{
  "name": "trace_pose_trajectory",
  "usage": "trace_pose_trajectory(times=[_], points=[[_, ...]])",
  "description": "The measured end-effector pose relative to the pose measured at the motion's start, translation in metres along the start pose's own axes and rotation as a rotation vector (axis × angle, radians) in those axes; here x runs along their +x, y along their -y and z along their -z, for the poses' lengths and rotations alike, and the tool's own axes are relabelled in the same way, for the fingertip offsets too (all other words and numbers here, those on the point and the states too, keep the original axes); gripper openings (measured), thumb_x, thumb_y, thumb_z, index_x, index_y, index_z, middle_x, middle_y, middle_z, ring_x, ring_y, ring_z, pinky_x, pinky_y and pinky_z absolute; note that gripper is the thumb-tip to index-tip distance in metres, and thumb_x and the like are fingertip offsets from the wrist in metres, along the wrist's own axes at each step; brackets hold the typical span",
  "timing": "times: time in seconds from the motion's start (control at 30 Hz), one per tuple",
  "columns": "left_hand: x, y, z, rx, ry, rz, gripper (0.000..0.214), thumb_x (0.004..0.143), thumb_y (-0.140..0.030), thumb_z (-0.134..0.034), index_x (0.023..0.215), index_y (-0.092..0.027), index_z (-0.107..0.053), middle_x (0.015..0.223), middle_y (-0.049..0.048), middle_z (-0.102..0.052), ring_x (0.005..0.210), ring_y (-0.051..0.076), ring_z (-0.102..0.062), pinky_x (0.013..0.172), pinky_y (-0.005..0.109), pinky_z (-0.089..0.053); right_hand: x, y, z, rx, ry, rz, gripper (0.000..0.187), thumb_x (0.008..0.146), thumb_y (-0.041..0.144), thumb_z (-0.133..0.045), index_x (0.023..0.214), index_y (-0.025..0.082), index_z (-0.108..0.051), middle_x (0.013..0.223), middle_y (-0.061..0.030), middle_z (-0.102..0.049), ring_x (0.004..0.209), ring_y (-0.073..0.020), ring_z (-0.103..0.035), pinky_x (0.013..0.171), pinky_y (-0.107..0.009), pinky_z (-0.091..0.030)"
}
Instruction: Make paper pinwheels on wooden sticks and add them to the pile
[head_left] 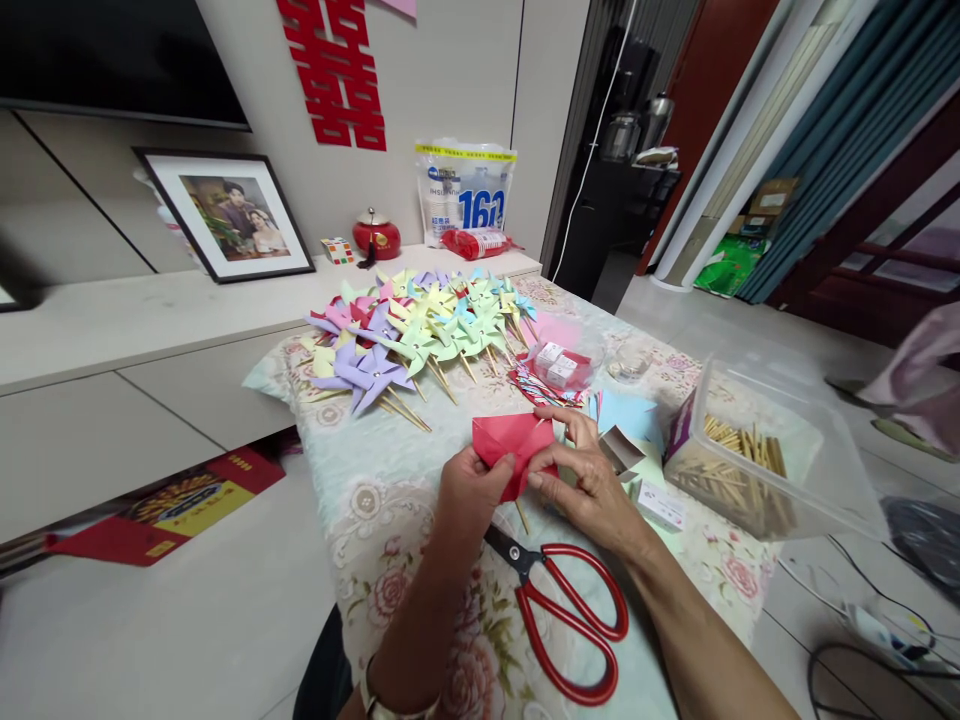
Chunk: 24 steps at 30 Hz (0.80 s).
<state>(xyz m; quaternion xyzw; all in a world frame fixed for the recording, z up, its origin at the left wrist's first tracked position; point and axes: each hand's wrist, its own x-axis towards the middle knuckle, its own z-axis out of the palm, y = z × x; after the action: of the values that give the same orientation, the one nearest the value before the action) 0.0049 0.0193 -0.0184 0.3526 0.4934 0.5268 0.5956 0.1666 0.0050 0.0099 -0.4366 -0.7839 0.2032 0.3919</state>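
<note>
A red sheet of paper [499,432] with cuts and folds is between my hands, above the near part of the table. My left hand [474,492] is closed on its lower left side, thumb pressed near the centre. My right hand [583,478] pinches its right side, with the index finger bent over the upper edge. A thin wooden stick [523,517] pokes out below the paper; its upper end is hidden. Red-handled scissors [571,622] lie just under my hands, blades partly covered by my left wrist. Finished paper pinwheels [435,320] in several colours are heaped beyond.
A clear plastic box [810,500] of short wooden sticks stands at the right. Near it are a small open box [621,452], a small white box [660,505], blue paper sheets [628,415] and a bag of red paper [562,365]. A flowered cloth [367,540] covers the table.
</note>
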Motion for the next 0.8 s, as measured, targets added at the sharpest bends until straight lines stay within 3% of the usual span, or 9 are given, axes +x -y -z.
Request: trace_pose_trajectory(times=[0.3, 0.8], points=[[0.001, 0.002, -0.003, -0.114, 0.016, 0.025, 0.021, 0.056, -0.027, -0.074, 0.074, -0.015, -0.069, 0.061, -0.001, -0.071, 0.059, 0.015, -0.062, 0.061, 0.025, -0.052, 0.0, 0.001, -0.011, 0.024, -0.048, -0.195, 0.013, 0.087, 0.026, -0.065, 0.076, 0.021, -0.071, 0.145, -0.0113, -0.052, 0.136, -0.0332, -0.043, 0.109, -0.052, -0.03], [-0.004, -0.006, -0.004, -0.145, 0.052, 0.118, 0.029, 0.051, -0.028, -0.08, 0.075, -0.013, -0.072, 0.063, 0.0008, -0.073, 0.054, 0.013, -0.061, 0.057, 0.023, -0.049, -0.001, -0.005, -0.018, -0.031, -0.081, -0.202, 0.013, 0.082, 0.019, -0.059, 0.07, 0.02, -0.063, 0.127, -0.0162, -0.066, 0.133, -0.0331, -0.046, 0.105, -0.053, -0.035]])
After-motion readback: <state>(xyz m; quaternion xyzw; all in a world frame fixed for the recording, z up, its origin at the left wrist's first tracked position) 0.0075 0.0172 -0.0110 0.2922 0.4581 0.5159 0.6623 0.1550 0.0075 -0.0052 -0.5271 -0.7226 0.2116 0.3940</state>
